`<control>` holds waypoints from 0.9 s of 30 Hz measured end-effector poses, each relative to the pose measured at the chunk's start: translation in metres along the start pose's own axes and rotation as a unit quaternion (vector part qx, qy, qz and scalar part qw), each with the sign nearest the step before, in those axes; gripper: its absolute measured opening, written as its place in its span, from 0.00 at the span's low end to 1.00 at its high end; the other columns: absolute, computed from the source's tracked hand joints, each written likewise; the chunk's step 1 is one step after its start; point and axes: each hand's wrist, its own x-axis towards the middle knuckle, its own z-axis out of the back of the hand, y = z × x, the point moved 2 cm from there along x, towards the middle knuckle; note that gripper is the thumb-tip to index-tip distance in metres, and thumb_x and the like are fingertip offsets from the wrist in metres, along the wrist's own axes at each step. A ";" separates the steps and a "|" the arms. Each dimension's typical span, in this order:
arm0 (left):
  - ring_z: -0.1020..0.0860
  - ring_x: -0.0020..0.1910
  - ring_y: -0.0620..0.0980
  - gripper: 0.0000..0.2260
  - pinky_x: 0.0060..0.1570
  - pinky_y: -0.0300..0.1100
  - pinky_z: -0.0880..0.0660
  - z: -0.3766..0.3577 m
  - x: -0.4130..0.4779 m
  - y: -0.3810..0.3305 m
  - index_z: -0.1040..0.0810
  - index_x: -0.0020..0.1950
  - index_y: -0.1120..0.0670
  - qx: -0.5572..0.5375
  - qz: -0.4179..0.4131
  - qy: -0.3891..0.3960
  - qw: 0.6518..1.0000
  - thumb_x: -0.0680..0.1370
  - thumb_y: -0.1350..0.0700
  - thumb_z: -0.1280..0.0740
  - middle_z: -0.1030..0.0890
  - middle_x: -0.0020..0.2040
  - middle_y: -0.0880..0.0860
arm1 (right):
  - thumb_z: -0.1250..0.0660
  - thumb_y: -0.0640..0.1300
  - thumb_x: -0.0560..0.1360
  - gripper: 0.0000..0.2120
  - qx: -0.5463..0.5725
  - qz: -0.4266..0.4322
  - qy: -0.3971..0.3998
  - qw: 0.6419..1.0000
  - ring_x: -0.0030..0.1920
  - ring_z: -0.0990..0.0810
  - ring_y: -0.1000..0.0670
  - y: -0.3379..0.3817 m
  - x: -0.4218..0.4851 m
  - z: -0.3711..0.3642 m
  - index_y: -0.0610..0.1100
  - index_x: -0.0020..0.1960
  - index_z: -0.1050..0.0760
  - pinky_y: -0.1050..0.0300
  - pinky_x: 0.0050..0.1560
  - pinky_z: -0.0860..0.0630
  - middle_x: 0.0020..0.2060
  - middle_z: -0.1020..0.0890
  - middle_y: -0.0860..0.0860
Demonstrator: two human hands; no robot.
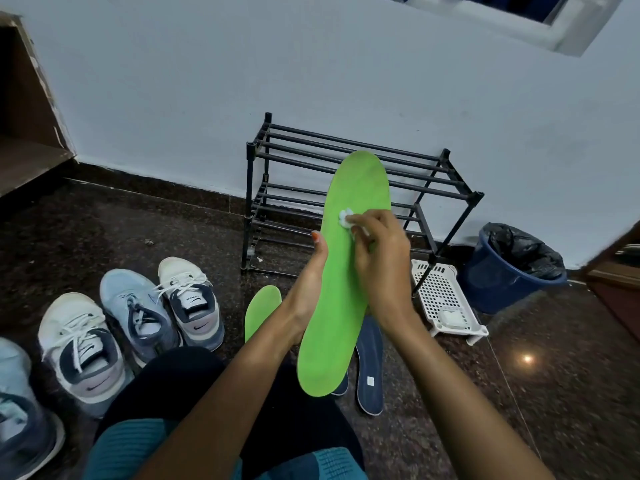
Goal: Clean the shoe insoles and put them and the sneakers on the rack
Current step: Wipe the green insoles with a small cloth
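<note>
My left hand (306,292) is curled round the green insole (341,323), right hand (377,261) pinching a white wad (346,216) against it, rack (248,188) at 12 o'clock.

Leftmost sneaker (17,427) cut off at edge, navy insole (370,368) partly covered

Single head camera, wide-angle, looks forward-down from above lap (173,382); floor (173,220) close below, rack (294,160), wall (207,81) ahead, near.

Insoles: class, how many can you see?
4: green insole held up; second green insole on the floor; navy insole on the floor; second navy insole mostly hidden behind the held one.
</note>
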 end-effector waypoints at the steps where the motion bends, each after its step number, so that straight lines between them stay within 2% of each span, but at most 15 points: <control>1: 0.18 0.47 0.46 0.25 0.49 0.44 0.20 -0.001 0.001 0.002 0.26 0.61 0.48 -0.012 0.016 0.010 1.000 0.79 0.38 0.56 0.16 0.50 0.50 | 0.36 0.31 0.73 0.08 -0.002 -0.011 -0.014 1.000 0.45 0.25 0.46 -0.005 0.008 0.002 0.36 0.50 0.21 0.55 0.45 0.27 0.43 0.23 0.45; 2: 0.18 0.45 0.50 0.27 0.45 0.46 0.19 0.001 0.002 0.004 0.27 0.63 0.50 -0.026 0.030 0.019 0.999 0.78 0.37 0.56 0.17 0.51 0.53 | 0.36 0.31 0.73 0.08 0.002 -0.022 -0.029 0.999 0.44 0.25 0.47 -0.009 0.014 0.004 0.36 0.50 0.21 0.56 0.46 0.27 0.43 0.24 0.46; 4: 0.19 0.46 0.56 0.34 0.44 0.52 0.20 0.000 0.001 0.004 0.30 0.68 0.52 -0.050 0.039 0.039 0.997 0.72 0.34 0.54 0.20 0.56 0.58 | 0.36 0.31 0.74 0.08 0.009 -0.040 -0.043 0.998 0.43 0.26 0.50 -0.015 0.022 0.006 0.35 0.50 0.21 0.60 0.46 0.28 0.43 0.23 0.46; 6: 0.20 0.51 0.58 0.33 0.51 0.54 0.22 0.000 0.001 0.002 0.28 0.66 0.51 -0.060 0.031 0.029 0.997 0.71 0.34 0.53 0.20 0.58 0.57 | 0.36 0.31 0.73 0.09 0.004 -0.040 -0.032 0.999 0.43 0.27 0.51 -0.014 0.019 0.005 0.36 0.50 0.21 0.58 0.45 0.28 0.43 0.23 0.44; 8: 0.21 0.56 0.54 0.27 0.59 0.54 0.27 0.002 0.003 0.002 0.25 0.61 0.49 -0.068 0.021 -0.019 0.997 0.76 0.36 0.54 0.19 0.57 0.54 | 0.36 0.30 0.73 0.09 0.008 -0.027 -0.005 1.000 0.42 0.25 0.48 -0.006 0.007 0.001 0.36 0.51 0.21 0.54 0.45 0.26 0.43 0.23 0.45; 11: 0.30 0.68 0.52 0.33 0.71 0.52 0.38 0.005 0.003 0.001 0.30 0.69 0.55 -0.034 0.007 -0.068 0.997 0.77 0.33 0.53 0.27 0.67 0.57 | 0.35 0.30 0.72 0.09 0.031 -0.002 0.039 0.999 0.43 0.24 0.46 0.009 -0.023 -0.005 0.38 0.50 0.21 0.53 0.44 0.25 0.43 0.22 0.45; 12: 0.30 0.67 0.51 0.32 0.70 0.49 0.37 0.008 0.004 0.002 0.30 0.68 0.57 -0.021 0.001 -0.086 0.996 0.79 0.36 0.55 0.26 0.66 0.58 | 0.35 0.31 0.72 0.09 0.041 0.002 0.048 0.998 0.44 0.23 0.47 0.013 -0.032 -0.007 0.38 0.50 0.20 0.54 0.45 0.25 0.43 0.22 0.46; 14: 0.24 0.56 0.47 0.29 0.60 0.39 0.29 0.011 0.003 0.002 0.26 0.58 0.59 -0.010 -0.009 -0.091 0.996 0.81 0.41 0.58 0.22 0.54 0.56 | 0.35 0.33 0.72 0.09 0.051 0.005 0.055 0.997 0.44 0.23 0.47 0.016 -0.042 -0.009 0.39 0.49 0.20 0.58 0.45 0.27 0.43 0.22 0.46; 15: 0.23 0.52 0.46 0.28 0.55 0.36 0.28 0.011 0.004 0.004 0.25 0.54 0.58 -0.013 -0.008 -0.088 0.996 0.81 0.42 0.58 0.22 0.50 0.55 | 0.35 0.34 0.72 0.09 0.050 0.005 0.056 0.997 0.44 0.23 0.47 0.017 -0.043 -0.009 0.39 0.49 0.20 0.59 0.45 0.28 0.43 0.22 0.46; 17: 0.23 0.56 0.51 0.27 0.60 0.42 0.28 0.009 0.004 0.003 0.25 0.52 0.57 -0.031 -0.003 -0.086 0.996 0.81 0.40 0.57 0.21 0.53 0.57 | 0.34 0.33 0.71 0.08 0.045 0.007 0.054 0.998 0.43 0.23 0.46 0.016 -0.039 -0.008 0.39 0.49 0.20 0.60 0.44 0.28 0.42 0.22 0.46; 19: 0.25 0.63 0.54 0.29 0.67 0.50 0.32 0.009 0.005 0.004 0.24 0.58 0.55 -0.061 0.012 -0.079 0.995 0.79 0.38 0.56 0.22 0.59 0.59 | 0.34 0.32 0.72 0.08 0.028 0.007 0.046 0.999 0.43 0.24 0.45 0.012 -0.028 -0.006 0.38 0.49 0.20 0.57 0.43 0.27 0.42 0.22 0.45; 21: 0.21 0.58 0.52 0.28 0.61 0.49 0.27 0.009 0.004 0.005 0.24 0.60 0.52 -0.076 0.028 -0.066 0.994 0.79 0.37 0.55 0.18 0.54 0.54 | 0.34 0.31 0.72 0.08 0.008 -0.010 0.026 1.000 0.43 0.24 0.44 0.003 -0.014 -0.003 0.37 0.50 0.20 0.52 0.43 0.25 0.43 0.23 0.45; 24: 0.17 0.43 0.46 0.26 0.42 0.41 0.21 0.005 0.003 0.007 0.22 0.51 0.48 -0.066 0.038 -0.034 0.996 0.80 0.38 0.56 0.15 0.42 0.48 | 0.35 0.31 0.73 0.09 0.002 -0.040 -0.002 0.999 0.44 0.24 0.45 -0.009 -0.001 0.001 0.37 0.50 0.21 0.50 0.45 0.25 0.43 0.23 0.45; 26: 0.17 0.42 0.45 0.25 0.42 0.39 0.20 0.006 0.003 0.007 0.22 0.51 0.48 -0.049 0.038 -0.041 0.997 0.80 0.38 0.56 0.15 0.43 0.48 | 0.35 0.30 0.73 0.09 0.001 -0.045 -0.003 0.999 0.43 0.24 0.46 -0.008 -0.002 0.001 0.37 0.50 0.21 0.53 0.45 0.26 0.43 0.23 0.45; 27: 0.18 0.47 0.45 0.26 0.47 0.41 0.21 0.005 0.001 0.005 0.22 0.54 0.48 -0.042 0.032 -0.058 0.997 0.78 0.35 0.55 0.15 0.47 0.49 | 0.35 0.30 0.72 0.09 0.004 -0.043 0.000 0.999 0.43 0.24 0.46 -0.006 -0.006 0.001 0.37 0.50 0.21 0.56 0.44 0.27 0.42 0.22 0.46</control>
